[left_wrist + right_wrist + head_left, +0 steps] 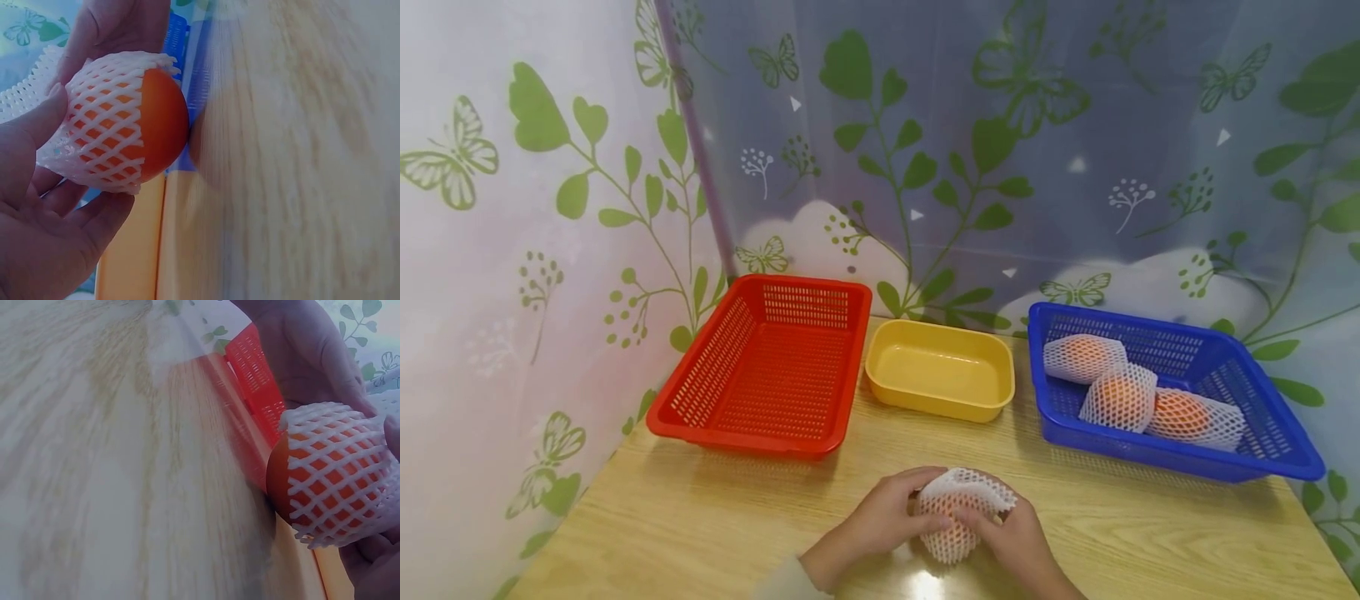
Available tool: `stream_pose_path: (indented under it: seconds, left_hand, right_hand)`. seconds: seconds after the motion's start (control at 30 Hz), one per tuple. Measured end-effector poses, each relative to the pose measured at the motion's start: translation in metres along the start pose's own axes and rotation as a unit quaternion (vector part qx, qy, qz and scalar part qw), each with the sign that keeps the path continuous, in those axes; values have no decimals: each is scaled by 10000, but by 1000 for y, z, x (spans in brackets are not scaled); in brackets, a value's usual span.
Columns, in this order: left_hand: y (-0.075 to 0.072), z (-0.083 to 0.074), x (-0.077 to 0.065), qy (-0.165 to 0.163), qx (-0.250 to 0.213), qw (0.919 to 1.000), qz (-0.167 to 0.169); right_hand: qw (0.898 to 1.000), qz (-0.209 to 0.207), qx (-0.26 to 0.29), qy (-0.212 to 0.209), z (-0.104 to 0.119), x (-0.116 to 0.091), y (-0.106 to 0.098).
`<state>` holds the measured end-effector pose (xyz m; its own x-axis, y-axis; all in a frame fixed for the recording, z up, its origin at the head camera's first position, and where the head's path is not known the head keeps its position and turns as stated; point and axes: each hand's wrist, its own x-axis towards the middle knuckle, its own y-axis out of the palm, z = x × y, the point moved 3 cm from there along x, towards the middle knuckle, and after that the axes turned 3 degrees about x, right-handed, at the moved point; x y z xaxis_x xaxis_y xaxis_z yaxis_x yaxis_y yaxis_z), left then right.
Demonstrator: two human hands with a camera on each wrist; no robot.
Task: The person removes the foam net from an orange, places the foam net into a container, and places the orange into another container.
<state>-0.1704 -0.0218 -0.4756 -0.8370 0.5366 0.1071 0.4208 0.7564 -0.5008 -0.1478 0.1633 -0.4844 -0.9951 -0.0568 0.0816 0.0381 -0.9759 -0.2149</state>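
Both hands hold one smooth, round orange (167,125) low over the table's near side. A white foam net (958,500) covers much of it. The bare bottom of the orange (280,481) points down and touches or nearly touches the tabletop. My left hand (887,515) grips the netted fruit from the left, its thumb on the near side. From the right, my right hand (1018,537) holds it with the thumb pressed on the net. In the left wrist view, loose foam net (28,84) extends beyond the fruit at the upper left.
A red basket (842,375) stands back left and a yellow tray (936,404) back centre. The blue basket (1150,458) at right contains 3 netted fruits (1120,398). Patterned curtains (925,125) border the wooden table (700,517) behind and on the sides.
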Motion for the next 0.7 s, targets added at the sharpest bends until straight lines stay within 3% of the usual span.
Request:
stream_pose_path:
  seconds: [0.13,0.43,0.6,0.7]
  left_hand:
    - [0,0,0,-133,-166,9996,-175]
    - [-6,-5,-1,-97,116,9985,-529]
    - [-8,-5,-2,-146,428,9934,-1051]
    - [-9,-6,-2,-246,380,9908,-1277]
  right_hand:
    - [9998,48,-121,151,-2,1,-1]
    - [9993,166,-102,319,-2,0,0]
    - [9996,190,-76,214,-1,1,0]
    - [9995,204,24,242,-1,1,1]
